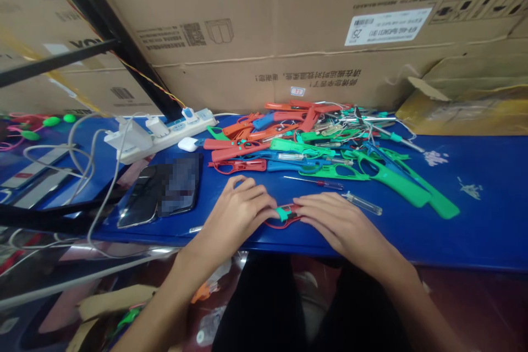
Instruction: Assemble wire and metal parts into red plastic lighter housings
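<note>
At the table's front edge, a red stick lighter casing (281, 225) lies between my two hands, its inside partly exposed around a teal trigger piece (284, 213). My left hand (246, 204) is closed, with its fingertips pinching at the casing's left part beside the trigger. From the other side, my right hand (336, 221) grips the casing's right end, and its fingers cover much of it. Just beyond lie a thin screwdriver (324, 182) with a clear red handle and a second clear-handled screwdriver (365, 203).
A pile of red, blue and green lighter casings (297, 146) spreads across the blue table (474, 242). On the left are two phones (138, 195), a power strip (165, 143) and loose white cables. Cardboard boxes (231, 77) stand behind. Small pale parts (436, 158) lie at right.
</note>
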The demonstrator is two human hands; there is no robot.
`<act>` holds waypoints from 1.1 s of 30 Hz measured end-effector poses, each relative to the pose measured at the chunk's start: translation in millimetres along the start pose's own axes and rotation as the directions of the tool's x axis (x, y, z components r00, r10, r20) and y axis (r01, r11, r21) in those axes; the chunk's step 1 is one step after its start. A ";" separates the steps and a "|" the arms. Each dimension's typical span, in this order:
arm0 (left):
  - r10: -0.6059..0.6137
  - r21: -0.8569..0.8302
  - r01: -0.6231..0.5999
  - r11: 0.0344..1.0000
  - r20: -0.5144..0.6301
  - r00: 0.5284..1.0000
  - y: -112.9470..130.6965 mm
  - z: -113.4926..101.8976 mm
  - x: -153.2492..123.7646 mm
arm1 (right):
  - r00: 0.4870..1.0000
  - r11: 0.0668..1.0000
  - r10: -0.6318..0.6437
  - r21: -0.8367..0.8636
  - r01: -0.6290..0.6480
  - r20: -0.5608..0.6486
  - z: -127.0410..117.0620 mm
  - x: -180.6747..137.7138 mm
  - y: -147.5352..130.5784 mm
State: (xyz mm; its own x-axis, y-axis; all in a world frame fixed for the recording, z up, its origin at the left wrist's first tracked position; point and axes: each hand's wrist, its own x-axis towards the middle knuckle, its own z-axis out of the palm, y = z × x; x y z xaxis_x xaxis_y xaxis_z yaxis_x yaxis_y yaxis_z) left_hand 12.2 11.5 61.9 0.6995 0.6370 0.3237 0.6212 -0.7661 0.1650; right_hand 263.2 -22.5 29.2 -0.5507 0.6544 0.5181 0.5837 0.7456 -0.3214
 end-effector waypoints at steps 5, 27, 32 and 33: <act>-0.033 0.038 0.034 0.999 -0.021 0.999 1.8 3.1 -2.2 | 1.000 1.000 -0.018 0.008 0.018 -0.010 -1.6 1.2 -0.3; -0.197 -0.148 0.165 0.975 -0.239 0.951 20.2 21.8 -33.1 | 0.984 0.999 0.001 -0.047 0.008 0.178 0.4 1.7 1.3; -0.264 -0.200 0.224 0.954 -0.204 0.943 18.7 17.4 -39.9 | 0.980 0.998 0.020 -0.064 -0.008 0.197 1.3 1.2 0.7; -0.258 -0.198 0.219 0.956 -0.203 0.944 19.2 17.1 -39.9 | 0.980 0.997 0.022 -0.070 -0.008 0.197 1.6 1.2 0.4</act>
State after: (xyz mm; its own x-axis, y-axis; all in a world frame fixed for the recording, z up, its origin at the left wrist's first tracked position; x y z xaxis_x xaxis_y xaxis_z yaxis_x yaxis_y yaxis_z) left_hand 2.2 -27.2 36.2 0.4285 0.7821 0.4525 0.6769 -0.6096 0.4126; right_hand 261.9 -21.2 28.4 -0.6448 0.6823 0.3445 0.6286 0.7298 -0.2689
